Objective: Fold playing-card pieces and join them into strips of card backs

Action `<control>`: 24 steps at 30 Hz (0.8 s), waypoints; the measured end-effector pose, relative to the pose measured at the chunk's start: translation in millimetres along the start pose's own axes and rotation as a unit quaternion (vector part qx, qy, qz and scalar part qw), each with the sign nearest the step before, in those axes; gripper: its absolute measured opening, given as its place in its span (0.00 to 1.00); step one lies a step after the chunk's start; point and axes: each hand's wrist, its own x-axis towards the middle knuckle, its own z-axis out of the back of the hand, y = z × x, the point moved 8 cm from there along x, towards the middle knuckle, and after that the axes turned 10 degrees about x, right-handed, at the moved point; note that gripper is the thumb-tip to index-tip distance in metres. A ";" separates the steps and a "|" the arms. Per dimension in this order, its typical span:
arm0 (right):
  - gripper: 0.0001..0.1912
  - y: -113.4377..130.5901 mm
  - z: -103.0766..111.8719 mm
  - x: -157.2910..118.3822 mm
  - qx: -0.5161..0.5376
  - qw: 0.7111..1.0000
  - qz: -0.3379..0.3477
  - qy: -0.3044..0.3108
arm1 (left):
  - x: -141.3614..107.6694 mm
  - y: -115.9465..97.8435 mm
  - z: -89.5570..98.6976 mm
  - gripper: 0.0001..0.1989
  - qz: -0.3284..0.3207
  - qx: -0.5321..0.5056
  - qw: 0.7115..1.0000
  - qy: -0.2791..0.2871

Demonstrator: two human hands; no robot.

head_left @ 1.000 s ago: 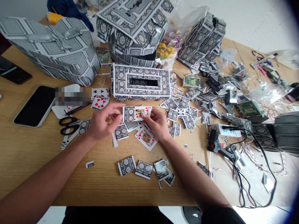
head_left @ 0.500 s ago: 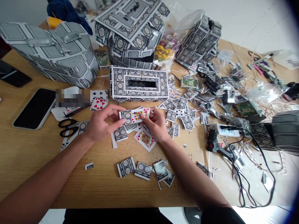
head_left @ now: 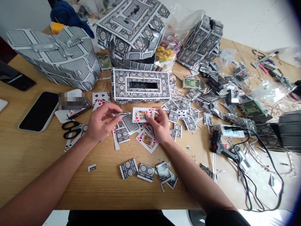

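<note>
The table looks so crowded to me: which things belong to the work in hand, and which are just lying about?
Likely part of it:
king of hearts, in the right hand
card piece, in the left hand
loose jack of hearts
black-handled scissors, probably

Seemingly just lying about:
white-edged phone
blue bundle

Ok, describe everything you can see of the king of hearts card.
The king of hearts card looks like thin white paper, with red corner marks and a multicoloured figure. It is held sideways, face toward the camera, above loose cards, pinched in the right hand, whose thumb covers part of its face.
</note>
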 end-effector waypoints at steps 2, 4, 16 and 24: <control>0.25 0.6 -2.1 -0.3 0.001 1.000 -0.005 0.004 | 0.3 -2.8 -1.4 0.09 0.002 -0.011 1.000 0.001; 0.26 1.4 -3.7 -0.5 0.005 1.000 -0.008 0.008 | 0.7 -4.4 -2.3 0.10 0.003 -0.032 0.999 0.002; 0.26 1.9 -9.2 -3.1 -0.015 0.999 0.001 0.044 | -1.5 0.3 -5.5 0.10 -0.010 -0.014 1.000 0.006; 0.21 3.9 -11.5 -3.8 -0.019 0.998 0.021 0.064 | -4.2 7.3 -7.7 0.10 0.008 -0.043 0.999 0.006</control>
